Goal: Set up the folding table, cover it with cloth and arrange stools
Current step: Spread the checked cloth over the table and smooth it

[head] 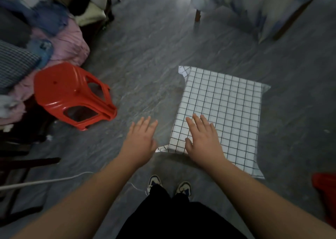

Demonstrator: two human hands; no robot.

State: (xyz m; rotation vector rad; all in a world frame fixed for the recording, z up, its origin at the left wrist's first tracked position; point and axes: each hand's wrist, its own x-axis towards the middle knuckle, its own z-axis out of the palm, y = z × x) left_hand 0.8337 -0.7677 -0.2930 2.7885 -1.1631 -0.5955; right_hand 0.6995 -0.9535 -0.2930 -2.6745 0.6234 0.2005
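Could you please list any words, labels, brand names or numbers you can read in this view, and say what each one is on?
None: no readable text shows anywhere.
The cloth on the table bears only a black grid.
The red stool is plain plastic.
The shoes have dark patches, too blurred to tell whether they are logos.

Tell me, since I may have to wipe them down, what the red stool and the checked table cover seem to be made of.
The red stool looks like moulded plastic with a glossy finish: light glints along its rim and it has cut-out sides. The checked cover looks like thin woven cloth, matt white with black grid lines, hanging loosely at the corners; a coated fabric cannot be ruled out.
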